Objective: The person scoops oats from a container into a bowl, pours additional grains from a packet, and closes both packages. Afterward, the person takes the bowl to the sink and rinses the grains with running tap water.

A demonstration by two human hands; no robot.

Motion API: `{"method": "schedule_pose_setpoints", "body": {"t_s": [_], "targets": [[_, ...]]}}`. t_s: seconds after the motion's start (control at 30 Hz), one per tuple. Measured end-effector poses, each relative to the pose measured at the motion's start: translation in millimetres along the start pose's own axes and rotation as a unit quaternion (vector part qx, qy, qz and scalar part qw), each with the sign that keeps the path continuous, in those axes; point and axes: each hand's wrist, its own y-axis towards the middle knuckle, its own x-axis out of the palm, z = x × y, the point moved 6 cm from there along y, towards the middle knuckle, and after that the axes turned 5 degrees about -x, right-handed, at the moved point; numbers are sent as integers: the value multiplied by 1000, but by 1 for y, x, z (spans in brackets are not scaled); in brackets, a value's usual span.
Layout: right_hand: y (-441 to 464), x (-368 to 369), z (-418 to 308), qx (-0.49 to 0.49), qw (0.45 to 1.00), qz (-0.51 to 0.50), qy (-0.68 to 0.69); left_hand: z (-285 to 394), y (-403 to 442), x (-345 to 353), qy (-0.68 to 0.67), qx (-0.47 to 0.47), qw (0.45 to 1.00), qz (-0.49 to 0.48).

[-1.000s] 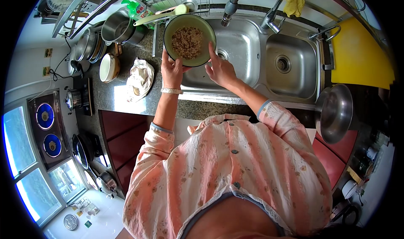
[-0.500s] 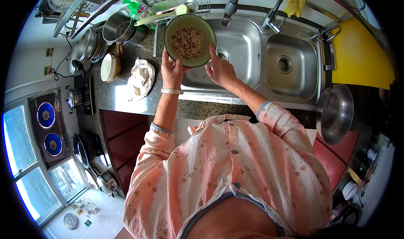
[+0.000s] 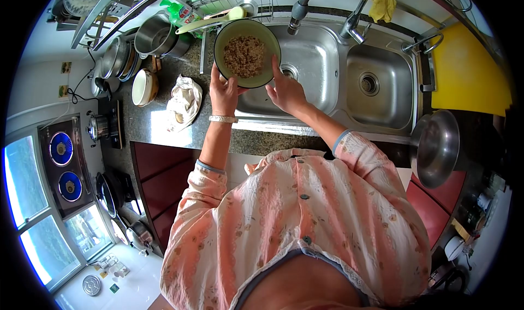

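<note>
A green bowl (image 3: pixel 267 71) with a dark rim is held up over the left edge of the sink. Inside it lies a brownish, crumbly heap that looks like grain or minced food (image 3: pixel 244 56). My left hand (image 3: pixel 223 93) grips the bowl's lower left side, its thumb at the rim and its other fingers partly hidden underneath. On the lower right side, my right hand (image 3: pixel 286 90) holds the bowl with a finger along the rim. A double steel sink (image 3: pixel 315 42) lies below and to the right.
A crumpled white cloth (image 3: pixel 184 102) and a white pot (image 3: pixel 143 87) stand left on the counter, near a steel pot (image 3: pixel 155 34). A faucet (image 3: pixel 299 12) rises behind the sink. A wok (image 3: pixel 436 149) hangs over the right edge, by a yellow board (image 3: pixel 469 67).
Almost nothing differs. The whole view has shifted very slightly, while both hands keep the bowl in the same place.
</note>
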Motion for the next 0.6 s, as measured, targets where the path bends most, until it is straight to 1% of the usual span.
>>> {"method": "schedule_pose_setpoints", "body": {"t_s": [0.07, 0.27, 0.37, 0.5, 0.6], "targets": [[0, 1, 1, 13, 1000, -16, -9, 0, 0, 0, -2, 0, 1000, 3], [1, 4, 3, -16, 1000, 20, -13, -1, 0, -1, 18, -3, 1000, -2], [1, 2, 1, -1, 1000, 4, -15, 4, -3, 2, 29, -22, 999, -11], [2, 4, 4, 3, 1000, -5, -20, 4, -3, 4, 29, -21, 999, -12], [2, 6, 5, 3, 1000, -5, -22, 5, -2, 4, 2, -3, 1000, -6]]}}
